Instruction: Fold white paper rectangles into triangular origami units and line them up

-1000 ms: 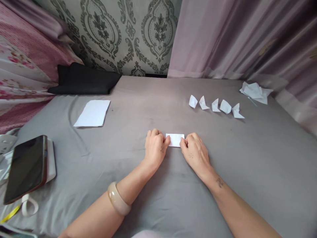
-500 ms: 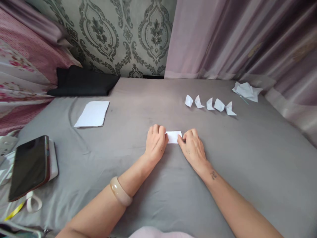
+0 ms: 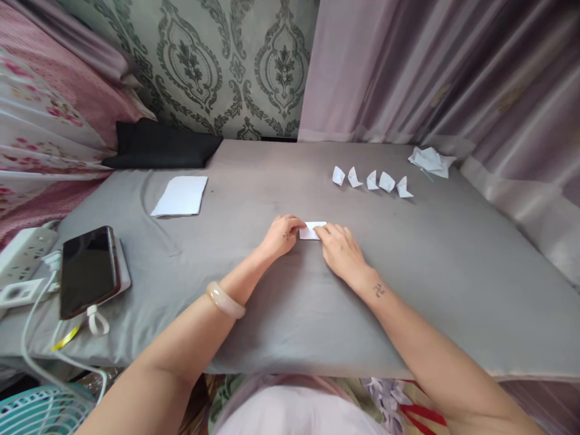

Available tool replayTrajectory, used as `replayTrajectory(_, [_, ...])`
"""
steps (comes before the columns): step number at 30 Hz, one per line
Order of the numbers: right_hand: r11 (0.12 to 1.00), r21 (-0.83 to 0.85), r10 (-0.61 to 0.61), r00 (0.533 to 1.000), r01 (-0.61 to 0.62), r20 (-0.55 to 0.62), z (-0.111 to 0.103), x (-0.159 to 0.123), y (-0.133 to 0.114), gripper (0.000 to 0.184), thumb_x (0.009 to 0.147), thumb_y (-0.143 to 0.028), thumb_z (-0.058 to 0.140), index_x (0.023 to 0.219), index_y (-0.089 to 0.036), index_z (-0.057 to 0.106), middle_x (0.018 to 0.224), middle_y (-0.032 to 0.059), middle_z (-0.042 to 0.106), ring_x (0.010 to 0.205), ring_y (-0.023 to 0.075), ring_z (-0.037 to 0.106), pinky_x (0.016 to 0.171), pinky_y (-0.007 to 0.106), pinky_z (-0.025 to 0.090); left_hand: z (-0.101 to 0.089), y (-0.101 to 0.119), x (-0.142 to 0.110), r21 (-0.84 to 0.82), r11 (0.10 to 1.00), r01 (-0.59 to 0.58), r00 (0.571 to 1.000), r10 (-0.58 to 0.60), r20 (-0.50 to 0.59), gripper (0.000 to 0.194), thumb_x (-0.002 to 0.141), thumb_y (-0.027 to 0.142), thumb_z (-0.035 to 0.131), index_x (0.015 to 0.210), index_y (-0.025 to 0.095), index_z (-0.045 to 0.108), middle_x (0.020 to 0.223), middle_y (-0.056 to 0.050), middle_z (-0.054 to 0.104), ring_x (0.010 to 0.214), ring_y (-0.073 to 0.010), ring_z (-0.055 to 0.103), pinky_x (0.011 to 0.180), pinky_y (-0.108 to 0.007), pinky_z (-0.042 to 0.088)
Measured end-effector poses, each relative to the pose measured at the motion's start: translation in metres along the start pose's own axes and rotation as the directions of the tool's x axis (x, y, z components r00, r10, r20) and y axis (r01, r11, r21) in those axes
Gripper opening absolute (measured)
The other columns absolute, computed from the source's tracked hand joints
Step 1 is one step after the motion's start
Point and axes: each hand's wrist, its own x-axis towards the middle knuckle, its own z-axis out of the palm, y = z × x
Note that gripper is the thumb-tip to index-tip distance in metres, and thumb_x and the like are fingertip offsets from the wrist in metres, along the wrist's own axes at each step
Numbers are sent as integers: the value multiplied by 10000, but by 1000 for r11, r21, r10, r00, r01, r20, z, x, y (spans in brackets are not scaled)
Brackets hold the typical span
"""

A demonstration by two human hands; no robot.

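A small white folded paper (image 3: 310, 232) lies flat on the grey cloth between my hands. My left hand (image 3: 283, 234) is closed at the paper's left edge, thumb and fingers gripping it. On the right end rest the fingertips of my right hand (image 3: 341, 244), curled together and covering that corner; its thumb touches the top of the paper. Farther back to the right stand several small folded paper pieces (image 3: 372, 180) in a row. A stack of white paper sheets (image 3: 181, 196) lies to the left.
At the left are a phone (image 3: 89, 272) on a white block, a power strip (image 3: 27, 257) and cables. A black cloth (image 3: 167, 145) lies at the back left, and crumpled white paper (image 3: 431, 162) at the back right. A teal fan (image 3: 40, 411) stands below the front edge.
The view has shifted, showing more of the front edge. My right hand has moved from the paper's right edge onto its top, and my left hand has turned lower and flatter.
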Motion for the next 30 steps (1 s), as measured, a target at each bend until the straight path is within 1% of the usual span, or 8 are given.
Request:
replayTrajectory(2, [999, -37, 12, 1000, -12, 2, -1, -6, -12, 372, 947, -174, 303, 1195, -174, 580, 961, 138, 618, 850, 239, 528, 768, 360, 343, -4, 0, 1, -24, 999, 29, 999, -29, 24, 372, 822, 48, 396, 971, 180, 711, 1038, -69, 701, 941, -183, 633, 881, -302, 471])
replayTrajectory(5, [997, -68, 35, 999, -38, -40, 2, -14, -28, 419, 961, -324, 327, 1321, -196, 499, 1092, 178, 585, 891, 265, 521, 790, 382, 345, -5, -1, 2, -21, 999, 46, 999, -46, 28, 400, 799, 34, 394, 984, 184, 715, 1026, -60, 712, 929, -176, 644, 862, -284, 487])
replayTrajectory(8, [994, -90, 59, 996, -65, -64, 8, -17, -39, 450, 950, -374, 356, 1352, -212, 476, 1210, 205, 530, 948, 283, 503, 815, 403, 349, -3, -3, 2, -7, 999, 41, 999, -40, 17, 404, 790, 24, 396, 973, 181, 720, 1026, -60, 712, 922, -173, 646, 859, -278, 490])
replayTrajectory(11, [992, -90, 86, 993, -93, -77, 11, -17, -44, 458, 943, -407, 371, 1338, -218, 506, 1241, 207, 513, 982, 288, 483, 827, 412, 356, 1, -5, 1, 7, 1000, 22, 1000, -22, 9, 411, 781, 13, 401, 975, 185, 719, 1033, -63, 703, 930, -181, 637, 881, -301, 478])
replayTrajectory(17, [991, -70, 107, 990, -113, -88, 11, -20, -43, 458, 935, -439, 391, 1324, -243, 532, 1280, 203, 488, 1038, 308, 466, 895, 457, 339, 6, -4, -1, 89, 995, -35, 999, 37, -24, 324, 825, 78, 432, 936, 187, 717, 1033, -70, 688, 930, -200, 614, 903, -342, 443])
replayTrajectory(22, [998, -19, 59, 994, -61, -90, 10, -25, -36, 455, 935, -439, 392, 1309, -228, 542, 1323, 191, 470, 1098, 300, 457, 961, 437, 324, 12, 5, -4, 106, 994, 9, 998, -2, -60, 251, 853, 137, 454, 886, 181, 700, 994, -71, 676, 886, -200, 589, 887, -352, 426])
replayTrajectory(26, [996, 18, 83, 995, -82, -62, 10, -28, -30, 490, 932, -427, 407, 1365, -210, 476, 1359, 167, 458, 1135, 291, 449, 964, 411, 352, 18, 13, -11, 173, 985, 26, 993, -5, -119, 220, 874, 150, 446, 895, 167, 664, 1004, -86, 649, 904, -211, 561, 868, -349, 417])
replayTrajectory(30, [995, 18, 94, 995, -93, -37, 9, -30, -23, 504, 950, -439, 351, 1370, -186, 470, 1378, 137, 459, 1135, 282, 453, 930, 394, 394, 21, 14, -18, 222, 975, -18, 989, 50, -136, 218, 901, 165, 425, 946, 161, 639, 1032, -83, 636, 891, -206, 552, 865, -345, 409])
